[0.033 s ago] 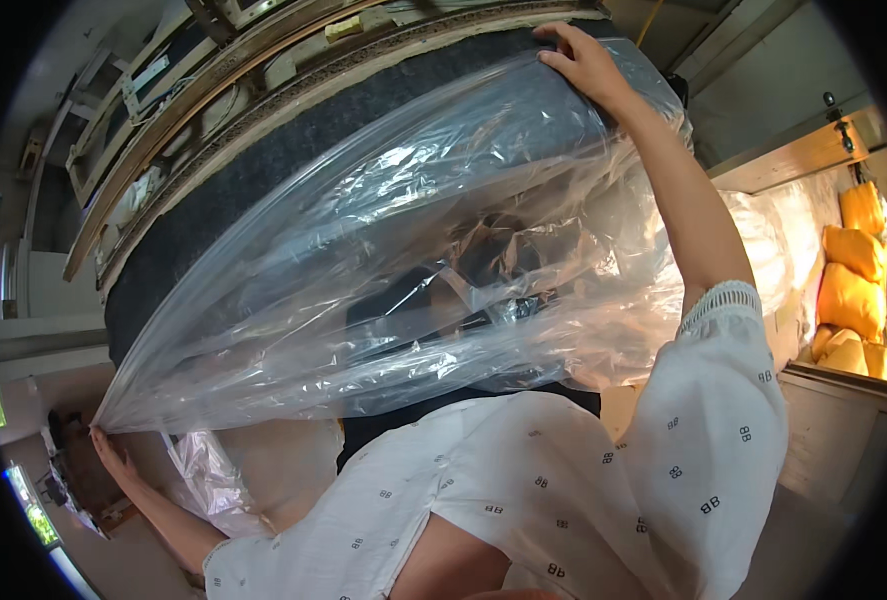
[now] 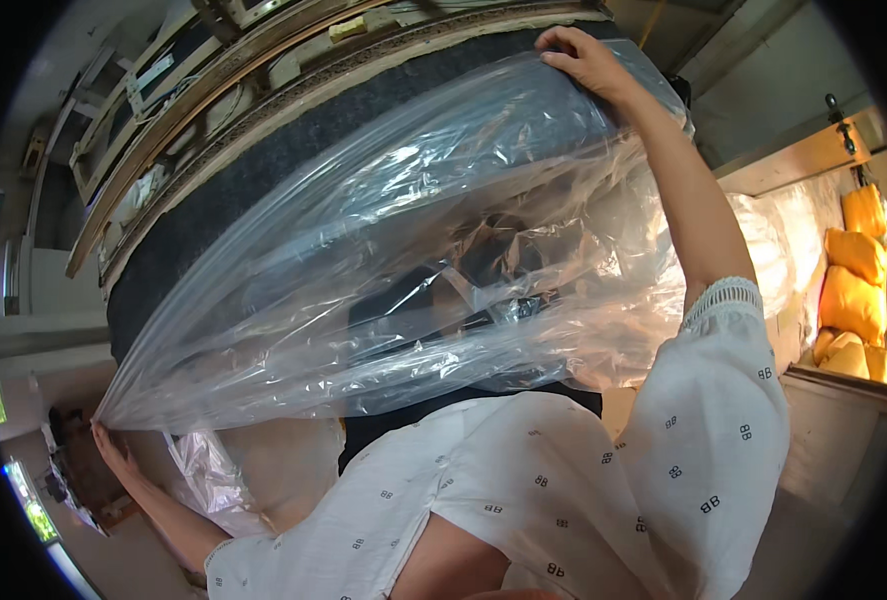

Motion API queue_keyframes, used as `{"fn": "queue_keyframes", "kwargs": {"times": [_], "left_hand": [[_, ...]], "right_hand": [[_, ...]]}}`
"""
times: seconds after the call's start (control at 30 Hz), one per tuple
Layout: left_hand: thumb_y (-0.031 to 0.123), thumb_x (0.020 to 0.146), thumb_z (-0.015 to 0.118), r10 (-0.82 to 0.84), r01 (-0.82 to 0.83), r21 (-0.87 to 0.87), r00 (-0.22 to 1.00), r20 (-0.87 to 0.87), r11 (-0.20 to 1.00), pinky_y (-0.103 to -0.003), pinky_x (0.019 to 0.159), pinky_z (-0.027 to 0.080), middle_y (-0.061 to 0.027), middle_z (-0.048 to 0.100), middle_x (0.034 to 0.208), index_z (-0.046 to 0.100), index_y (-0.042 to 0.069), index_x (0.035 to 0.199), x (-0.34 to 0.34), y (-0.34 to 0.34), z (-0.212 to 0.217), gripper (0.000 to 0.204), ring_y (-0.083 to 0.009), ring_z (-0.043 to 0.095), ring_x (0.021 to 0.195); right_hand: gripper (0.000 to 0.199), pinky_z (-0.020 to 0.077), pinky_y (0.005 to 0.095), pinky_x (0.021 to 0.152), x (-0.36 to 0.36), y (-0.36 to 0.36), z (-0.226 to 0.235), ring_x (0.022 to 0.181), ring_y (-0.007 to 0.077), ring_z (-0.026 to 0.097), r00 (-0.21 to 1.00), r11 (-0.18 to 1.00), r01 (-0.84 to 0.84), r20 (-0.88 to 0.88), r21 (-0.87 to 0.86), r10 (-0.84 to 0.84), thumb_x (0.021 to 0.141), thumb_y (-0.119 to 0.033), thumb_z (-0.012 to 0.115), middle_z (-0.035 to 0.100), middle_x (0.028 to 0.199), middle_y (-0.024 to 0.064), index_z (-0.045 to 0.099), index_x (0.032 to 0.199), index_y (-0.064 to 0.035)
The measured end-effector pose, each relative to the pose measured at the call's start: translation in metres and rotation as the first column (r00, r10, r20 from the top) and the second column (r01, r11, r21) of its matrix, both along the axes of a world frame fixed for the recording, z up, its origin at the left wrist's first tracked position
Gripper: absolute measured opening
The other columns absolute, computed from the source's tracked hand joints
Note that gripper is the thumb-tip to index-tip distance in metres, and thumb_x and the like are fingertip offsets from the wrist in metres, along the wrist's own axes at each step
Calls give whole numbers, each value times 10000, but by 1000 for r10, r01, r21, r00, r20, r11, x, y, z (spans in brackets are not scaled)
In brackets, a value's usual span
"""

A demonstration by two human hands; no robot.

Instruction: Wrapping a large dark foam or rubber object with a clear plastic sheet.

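A large clear plastic sheet (image 2: 393,215) stretches across the dark padded surface (image 2: 193,225) in front of me, wrinkled and shiny. At the lower left, its end is gathered to a point in the fingers of my left hand (image 2: 113,452), which pinch it closed. My right hand (image 2: 585,66) reaches to the far side, its bent fingers and thumb at the sheet's far edge. Between the two hands that edge runs fairly taut. Dark shapes under the film show through only dimly.
Beyond the padded surface runs a wooden frame with metal fittings (image 2: 148,85). More plastic film (image 2: 208,475) hangs at the lower left. On the right are crumpled film (image 2: 778,235), a wooden bar (image 2: 798,165) and yellow bundles (image 2: 856,300) in warm light.
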State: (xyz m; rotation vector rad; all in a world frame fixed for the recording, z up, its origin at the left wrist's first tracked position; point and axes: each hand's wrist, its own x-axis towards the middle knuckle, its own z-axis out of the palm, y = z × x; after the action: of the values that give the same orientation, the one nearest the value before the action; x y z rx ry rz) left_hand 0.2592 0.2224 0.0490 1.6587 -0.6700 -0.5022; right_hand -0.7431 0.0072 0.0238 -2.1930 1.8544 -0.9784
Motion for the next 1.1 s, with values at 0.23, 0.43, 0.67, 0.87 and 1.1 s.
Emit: {"fn": "queue_keyframes", "kwargs": {"times": [0.23, 0.43, 0.67, 0.87, 1.1], "left_hand": [[206, 885, 525, 203, -190, -313, 979, 11, 931, -376, 853, 471, -132, 601, 1095, 581, -3, 1128, -60, -132, 40, 325, -249, 581, 984], [239, 887, 424, 302, -331, -250, 115, 946, 910, -422, 878, 402, -158, 593, 1005, 601, 77, 1007, -122, -235, -54, 268, -317, 531, 1006], [302, 788, 592, 322, -281, -167, 713, 623, 945, -379, 742, 457, -128, 646, 833, 652, 75, 863, -174, -252, -48, 246, -299, 612, 813], [291, 769, 593, 270, -246, -127, 734, 624, 961, -376, 746, 459, -133, 648, 837, 650, 64, 864, -174, -274, -49, 252, -291, 613, 827], [325, 761, 594, 394, -423, -109, 676, 623, 899, -399, 766, 459, -157, 645, 884, 624, 18, 869, -179, -280, -52, 327, -333, 604, 841]], "right_hand": [[222, 429, 239, 778, -53, -49, 59, 879, 108, 544, 560, 993, -34, 821, -111, 111, 857, -188, 594, 609, 946, 40, 600, 1019, -35], [346, 415, 359, 881, -112, -84, -26, 1009, 281, 567, 912, 879, 405, 40, -251, -409, 885, -263, 471, 594, 1090, 164, 546, 1118, -18], [298, 413, 308, 803, -84, -95, -38, 867, 199, 532, 945, 927, 315, 161, -205, -286, 878, -266, 552, 586, 949, 105, 558, 1005, 4], [299, 411, 331, 798, -92, -109, -40, 831, 243, 526, 915, 898, 404, 85, -173, -395, 875, -255, 536, 591, 932, 132, 559, 975, 26], [337, 424, 352, 759, -93, -111, -30, 802, 253, 528, 902, 874, 427, 39, -232, -430, 824, -241, 604, 588, 893, 178, 552, 889, 85]]}}
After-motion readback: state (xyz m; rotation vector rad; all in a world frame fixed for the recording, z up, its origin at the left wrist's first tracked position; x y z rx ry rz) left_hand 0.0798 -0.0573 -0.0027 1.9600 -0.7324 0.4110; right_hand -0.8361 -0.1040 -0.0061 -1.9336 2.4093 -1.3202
